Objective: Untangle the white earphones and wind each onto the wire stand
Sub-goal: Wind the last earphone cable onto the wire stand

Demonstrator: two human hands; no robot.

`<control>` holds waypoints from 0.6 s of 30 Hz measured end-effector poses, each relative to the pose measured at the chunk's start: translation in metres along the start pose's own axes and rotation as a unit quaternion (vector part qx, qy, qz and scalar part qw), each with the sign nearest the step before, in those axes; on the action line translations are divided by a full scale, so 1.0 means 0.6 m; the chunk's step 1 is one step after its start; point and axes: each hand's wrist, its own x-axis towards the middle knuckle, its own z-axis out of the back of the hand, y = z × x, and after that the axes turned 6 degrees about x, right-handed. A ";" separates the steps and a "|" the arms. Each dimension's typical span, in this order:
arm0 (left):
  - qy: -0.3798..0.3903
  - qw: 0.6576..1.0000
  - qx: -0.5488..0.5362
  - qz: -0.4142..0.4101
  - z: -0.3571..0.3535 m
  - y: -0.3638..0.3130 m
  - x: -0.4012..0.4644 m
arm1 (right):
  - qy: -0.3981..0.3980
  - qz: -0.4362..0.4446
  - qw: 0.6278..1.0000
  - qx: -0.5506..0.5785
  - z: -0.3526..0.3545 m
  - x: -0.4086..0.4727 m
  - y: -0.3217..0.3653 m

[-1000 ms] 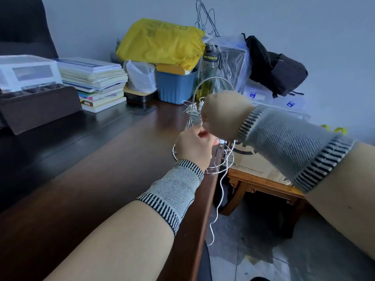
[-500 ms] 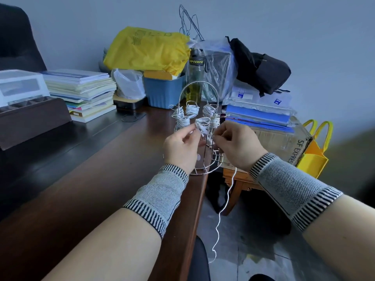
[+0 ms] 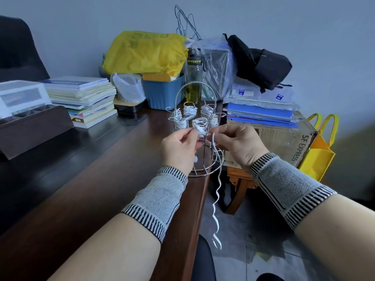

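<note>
A chrome wire stand point(image 3: 205, 171) with an arched handle stands at the desk's right edge. Several of its arms carry wound bundles of white earphone cable point(image 3: 190, 111). On the nearest arm sits a partly wound coil point(image 3: 200, 125). My left hand point(image 3: 178, 150) pinches the cable at that coil's left side. My right hand point(image 3: 237, 144) pinches the same cable just right of the coil. From there the loose white cable point(image 3: 216, 199) hangs down past the desk edge toward the floor.
The dark wooden desk point(image 3: 85, 179) holds stacked books point(image 3: 85, 98), a blue tub point(image 3: 164, 94), a yellow bag point(image 3: 142, 51) and a bottle point(image 3: 193, 78) behind the stand. A cardboard box point(image 3: 284, 138) on a low wooden table and a yellow tote point(image 3: 318, 151) stand at the right.
My right hand came down from in front of the stand to the near coil's right side. The coil on the nearest arm has grown and the hanging tail is shorter.
</note>
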 end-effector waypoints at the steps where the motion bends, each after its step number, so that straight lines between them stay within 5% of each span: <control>1: 0.000 1.000 0.018 -0.005 0.002 0.000 0.002 | -0.007 -0.004 1.000 0.024 -0.003 0.000 -0.001; 4: 0.008 0.984 0.167 -0.062 0.015 -0.003 0.011 | -0.018 -0.031 0.996 0.085 -0.007 0.000 -0.001; 8: -0.011 0.889 0.431 -0.155 0.037 -0.048 0.001 | -0.020 -0.064 0.990 0.128 -0.011 0.004 -0.008; 14: 0.125 0.927 0.349 -0.061 0.001 -0.075 -0.046 | -0.033 -0.055 0.990 0.125 -0.011 0.006 -0.010; 18: 0.141 0.950 0.279 -0.019 -0.011 -0.083 -0.049 | -0.048 -0.057 0.990 0.122 -0.015 0.011 -0.010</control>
